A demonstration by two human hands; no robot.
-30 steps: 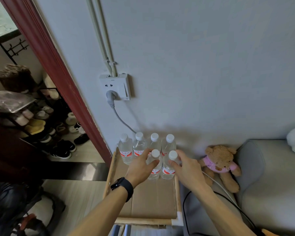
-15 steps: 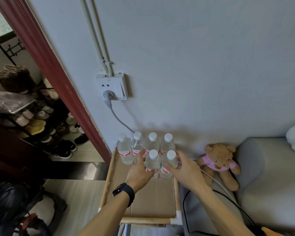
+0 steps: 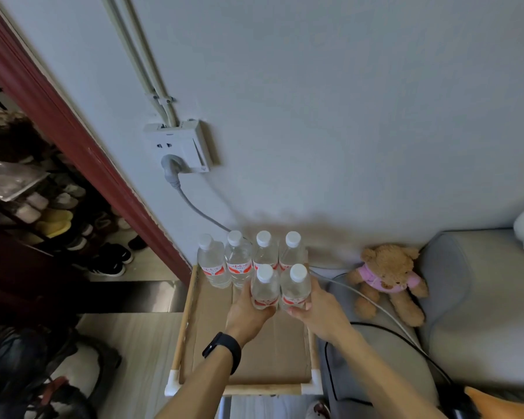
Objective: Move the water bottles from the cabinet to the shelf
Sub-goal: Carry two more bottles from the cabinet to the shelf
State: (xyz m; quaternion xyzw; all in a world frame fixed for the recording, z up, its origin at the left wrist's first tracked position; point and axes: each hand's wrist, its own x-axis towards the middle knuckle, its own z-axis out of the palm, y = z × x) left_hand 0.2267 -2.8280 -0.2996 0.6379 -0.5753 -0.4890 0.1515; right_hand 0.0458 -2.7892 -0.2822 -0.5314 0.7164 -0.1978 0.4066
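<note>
Head view: six clear water bottles (image 3: 239, 264) with white caps and red-banded labels stand upright in two rows at the wall end of the cardboard-lined (image 3: 285, 352) wooden shelf (image 3: 183, 328). The left hand (image 3: 248, 313) grips the front-left bottle (image 3: 263, 290); the right hand (image 3: 318, 309) grips the front-right bottle (image 3: 295, 287). Compared with the earlier frame, both hands wrap the bottle bases more closely.

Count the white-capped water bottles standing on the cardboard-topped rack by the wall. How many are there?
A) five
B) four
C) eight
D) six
D: four bottles stand in the back row against the wall, and two stand in front. The left hand grips the left front bottle and the right hand grips the right front bottle.
</note>
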